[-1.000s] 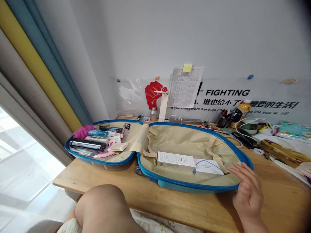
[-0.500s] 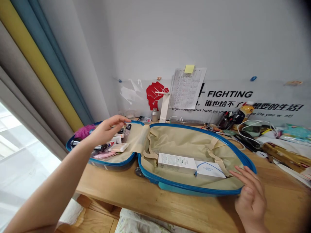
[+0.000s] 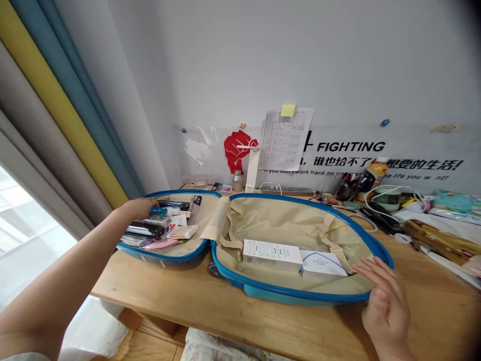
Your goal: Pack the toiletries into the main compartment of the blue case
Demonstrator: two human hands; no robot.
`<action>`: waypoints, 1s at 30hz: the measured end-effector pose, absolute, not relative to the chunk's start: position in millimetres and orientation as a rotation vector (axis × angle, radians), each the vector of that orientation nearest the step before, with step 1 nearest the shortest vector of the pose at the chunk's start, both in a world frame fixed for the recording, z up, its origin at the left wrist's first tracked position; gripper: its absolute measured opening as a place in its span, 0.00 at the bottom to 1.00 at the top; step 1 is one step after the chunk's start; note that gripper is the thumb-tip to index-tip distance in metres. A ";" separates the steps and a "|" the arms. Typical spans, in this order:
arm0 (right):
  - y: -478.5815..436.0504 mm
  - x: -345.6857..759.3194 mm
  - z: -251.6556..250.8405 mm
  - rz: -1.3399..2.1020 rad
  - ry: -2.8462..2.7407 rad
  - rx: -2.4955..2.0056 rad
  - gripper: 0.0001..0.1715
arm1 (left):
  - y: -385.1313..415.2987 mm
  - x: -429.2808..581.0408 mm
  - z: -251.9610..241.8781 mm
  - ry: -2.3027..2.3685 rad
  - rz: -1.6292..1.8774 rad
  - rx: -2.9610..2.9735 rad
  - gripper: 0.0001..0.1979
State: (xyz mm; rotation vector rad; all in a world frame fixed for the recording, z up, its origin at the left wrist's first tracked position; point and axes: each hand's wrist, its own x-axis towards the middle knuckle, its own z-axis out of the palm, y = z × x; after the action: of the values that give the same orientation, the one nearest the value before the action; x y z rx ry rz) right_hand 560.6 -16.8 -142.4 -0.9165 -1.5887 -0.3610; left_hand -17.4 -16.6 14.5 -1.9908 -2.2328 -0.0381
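A blue-rimmed suitcase (image 3: 289, 291) lies spread flat on the wooden desk, its beige lining showing. My left hand (image 3: 141, 208) is down over the left half, at the far left among the packed items; its fingers are mostly hidden. Beside it are a blue-capped tube (image 3: 173, 212), a dark cylindrical item (image 3: 145, 229) and a pale flat pack (image 3: 183, 231). My right hand (image 3: 387, 306) rests at the right rim, fingers stretched and apart, holding nothing. In the right half sit a long white box (image 3: 271, 254) and a white-and-blue box (image 3: 323, 264), end to end.
Behind the suitcase stand a white lamp (image 3: 252, 170) and a small bottle (image 3: 237, 180). To the right are a drink bottle (image 3: 374, 175), cables and a gold pouch (image 3: 438, 239). Curtains (image 3: 71, 100) hang at the left. The desk's front edge (image 3: 210, 326) runs below.
My left hand has moved left and down from above the suitcase's left half into its items. The purple mesh puff there is now out of sight. My right hand stays at the rim.
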 end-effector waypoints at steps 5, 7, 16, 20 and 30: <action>-18.8 560.5 -143.3 -0.345 -1.607 -0.920 0.25 | -18.0 -10.7 19.2 -2.219 -0.051 -1.993 0.10; -19.2 561.3 -144.4 -0.336 -1.615 -0.920 0.25 | -17.5 -1.3 23.7 -2.198 -0.076 -2.028 0.12; -19.5 560.6 -143.2 -0.338 -1.608 -0.889 0.23 | -8.6 128.3 47.9 -1.886 -0.091 -2.733 0.26; -20.5 561.5 -144.1 -0.328 -1.617 -0.908 0.23 | -8.7 192.0 36.4 -1.564 0.052 -3.095 0.23; -21.0 562.6 -146.2 -0.306 -1.622 -0.919 0.23 | 57.8 298.0 -1.1 -1.435 0.281 -3.107 0.24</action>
State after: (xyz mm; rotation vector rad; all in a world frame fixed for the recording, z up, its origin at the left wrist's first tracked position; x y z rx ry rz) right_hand 562.6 -21.0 -146.2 -0.9194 -1.6216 -0.3065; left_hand 298.0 57.8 -1.1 -3.1067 -1.4349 0.2810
